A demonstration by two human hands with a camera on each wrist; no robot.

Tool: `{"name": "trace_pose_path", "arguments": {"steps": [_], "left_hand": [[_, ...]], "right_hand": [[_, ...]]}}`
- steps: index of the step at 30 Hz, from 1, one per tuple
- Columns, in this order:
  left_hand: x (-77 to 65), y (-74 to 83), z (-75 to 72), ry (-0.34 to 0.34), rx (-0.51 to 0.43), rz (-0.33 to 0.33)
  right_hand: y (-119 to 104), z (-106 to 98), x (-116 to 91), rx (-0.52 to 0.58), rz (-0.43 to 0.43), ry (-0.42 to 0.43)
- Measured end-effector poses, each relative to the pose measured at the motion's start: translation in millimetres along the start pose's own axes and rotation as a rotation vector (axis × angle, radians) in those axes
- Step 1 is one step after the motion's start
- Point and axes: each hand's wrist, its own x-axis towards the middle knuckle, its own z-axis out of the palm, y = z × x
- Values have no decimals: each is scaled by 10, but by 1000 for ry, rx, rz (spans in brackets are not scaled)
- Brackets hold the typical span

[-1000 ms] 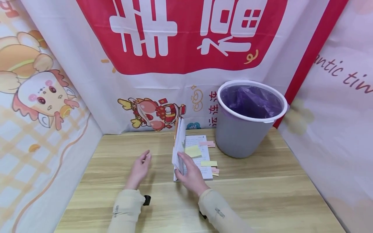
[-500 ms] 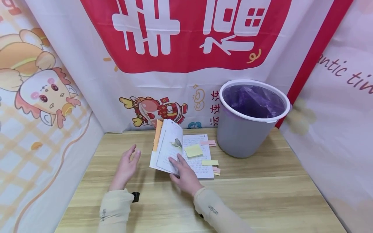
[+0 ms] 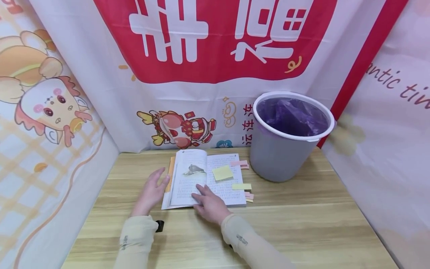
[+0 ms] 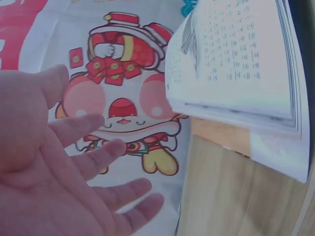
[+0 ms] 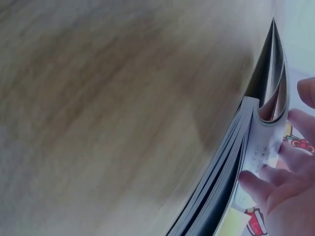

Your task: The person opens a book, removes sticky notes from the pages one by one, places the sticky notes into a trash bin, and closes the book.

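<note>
An open book lies on the table, a boat picture on its left page. A square yellow sticky note sits on the right page, and pink and yellow index tabs stick out past that page's edge. My right hand rests its extended fingers on the lower part of the left page, near the gutter. Just off the book's left side is my left hand. The left wrist view shows its fingers spread and loose, holding nothing, with the book's page edges beyond them.
A grey bin with a purple liner stands at the back right of the wooden table. A printed curtain hangs along the table's back edge, and more printed cloth covers the left side.
The raised section of pages and cover has turned over leftward and now lies down, under my right hand's fingers. My left hand moved left, then slightly back toward the book.
</note>
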Motion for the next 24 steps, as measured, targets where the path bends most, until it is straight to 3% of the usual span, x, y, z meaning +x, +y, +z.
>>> {"name": "trace_pose_path", "arguments": {"steps": [6, 11, 18, 24], "left_hand": [[176, -13, 235, -33, 33, 103], [306, -4, 517, -108, 30, 171], [423, -41, 897, -185, 135, 116], [455, 86, 997, -228, 196, 58]], "right_hand": [[30, -36, 7, -31, -38, -54], [66, -10, 10, -22, -54, -69], [92, 35, -20, 7, -80, -65], [116, 20, -66, 7, -89, -51]]}}
